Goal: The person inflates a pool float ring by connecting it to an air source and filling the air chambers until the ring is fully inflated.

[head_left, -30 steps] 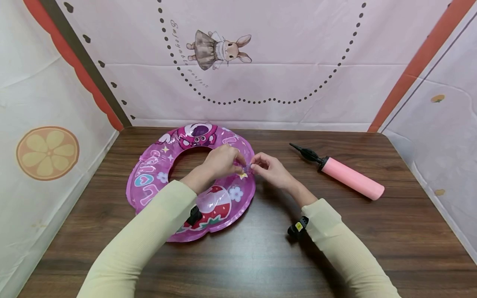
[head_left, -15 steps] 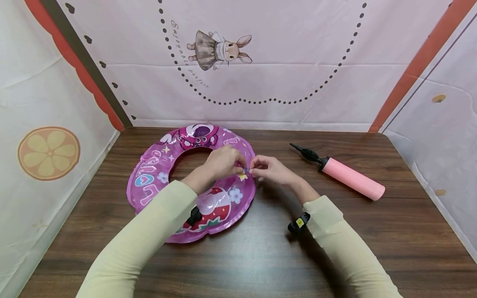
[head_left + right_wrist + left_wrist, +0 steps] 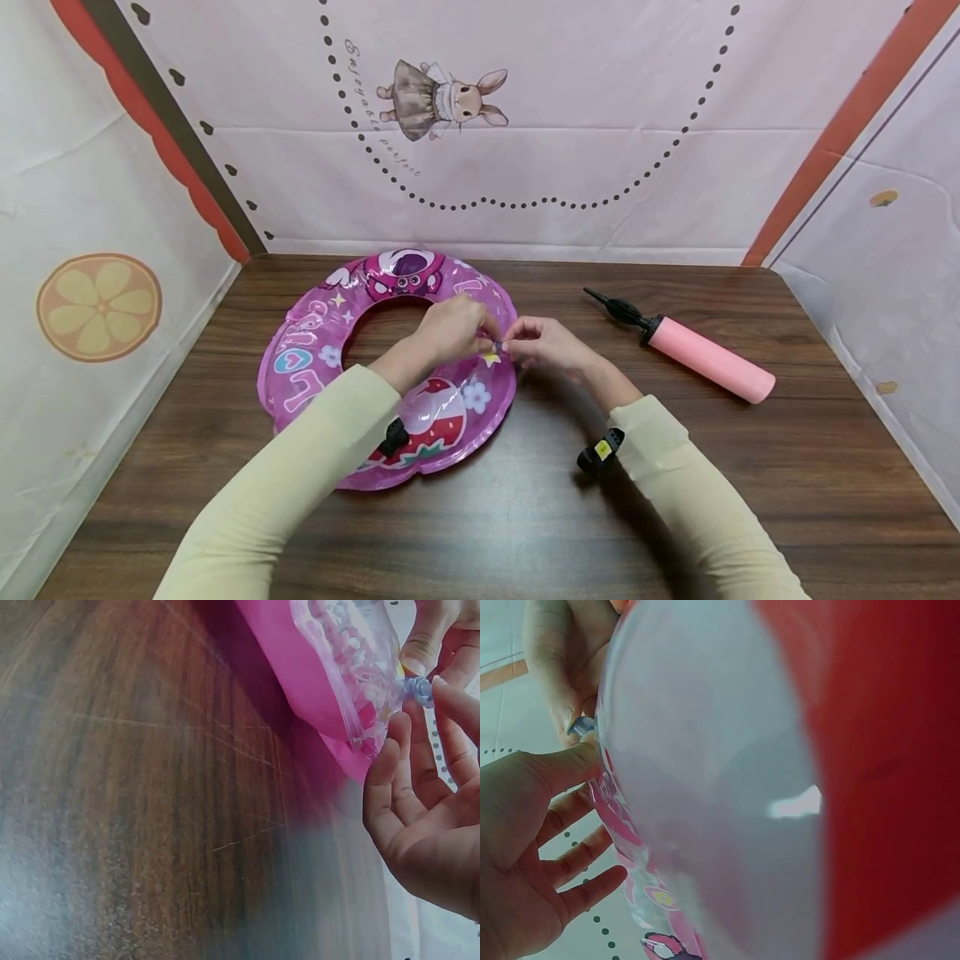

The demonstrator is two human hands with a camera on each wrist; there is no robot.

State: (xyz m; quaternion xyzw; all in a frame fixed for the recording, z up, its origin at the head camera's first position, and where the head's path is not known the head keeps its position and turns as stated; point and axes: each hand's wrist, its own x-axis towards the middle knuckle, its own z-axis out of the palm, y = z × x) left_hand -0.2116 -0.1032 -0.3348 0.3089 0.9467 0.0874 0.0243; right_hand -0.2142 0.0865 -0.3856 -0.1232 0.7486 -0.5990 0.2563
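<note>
A pink inflatable swim ring (image 3: 300, 358), printed with a bear, flowers and a strawberry, lies plumped up on the left half of the table. On its right side is a small clear bluish air valve (image 3: 418, 691). My left hand (image 3: 455, 327) reaches over the ring and pinches the valve at its base between thumb and forefinger. From the right, my right hand (image 3: 551, 344) holds the valve's outer end in its fingertips. In the left wrist view the valve (image 3: 582, 726) shows between both hands' fingertips. The ring's printed skin (image 3: 697, 712) fills most of that view.
To the right on the wooden table (image 3: 510, 533) lies a hand pump with a pink barrel (image 3: 711, 358) and a black nozzle (image 3: 621, 310) pointing back left. A printed cloth (image 3: 570, 150) hangs behind the table, with cloth at both sides too.
Both hands stay at the valve. My right hand has shifted slightly down, its fingertips closer to the left hand's. The ring has moved a little to the right; the pump has not moved.
</note>
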